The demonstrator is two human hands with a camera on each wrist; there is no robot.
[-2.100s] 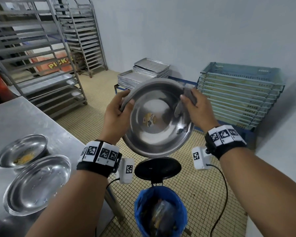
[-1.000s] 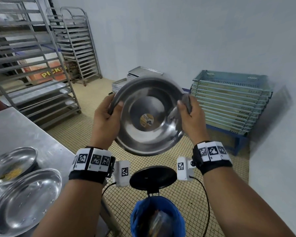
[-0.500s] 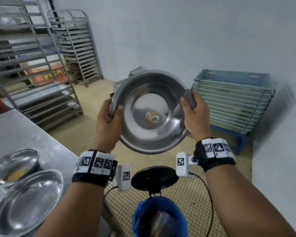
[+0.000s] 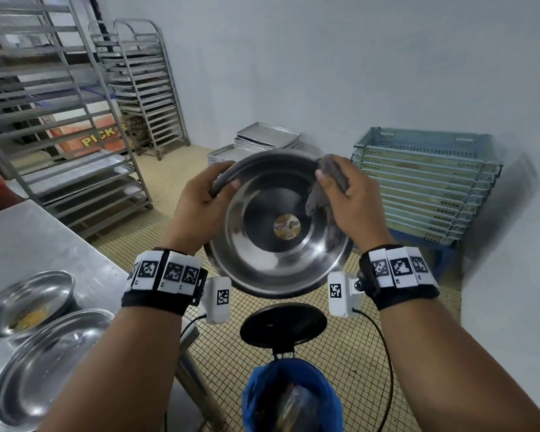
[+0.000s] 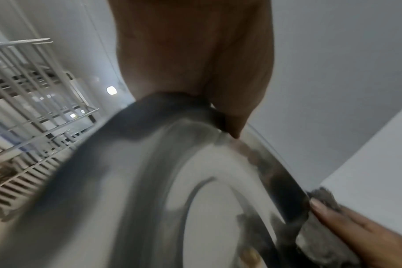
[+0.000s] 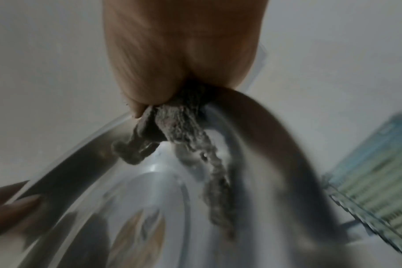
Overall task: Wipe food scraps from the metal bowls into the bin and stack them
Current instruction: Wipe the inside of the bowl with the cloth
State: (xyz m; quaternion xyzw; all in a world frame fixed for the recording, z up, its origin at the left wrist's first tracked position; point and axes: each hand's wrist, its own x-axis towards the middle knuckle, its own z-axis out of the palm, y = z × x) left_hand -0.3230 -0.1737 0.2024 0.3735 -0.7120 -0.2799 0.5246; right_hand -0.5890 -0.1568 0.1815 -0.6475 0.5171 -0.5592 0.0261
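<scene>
Blue-lined bin [image 4: 293,397]: nearest, low on the floor below the hands, mouth open, with dark and brownish scraps inside; its round black lid [image 4: 282,324] stands raised behind it.
Steel table [image 4: 44,238]: at left, smooth and reflective, bearing two shallow round metal bowls; the nearer bowl [image 4: 41,369] looks bare, the farther bowl [image 4: 25,300] holds yellowish scraps.
Held bowl [image 4: 278,226]: polished steel, round, tilted with its inside toward the wearer, over the bin; a round paper sticker sits at its centre.
Left hand [image 4: 200,210]: fingers and thumb curled round the bowl's left rim.
Right hand [image 4: 349,201]: fingers pinch a grey nubbly cloth [image 4: 321,188] against the upper right rim.
Farther back: stacked pale-green slatted crates [image 4: 424,182], flat metal trays [image 4: 267,138], wire racks [image 4: 144,82].
</scene>
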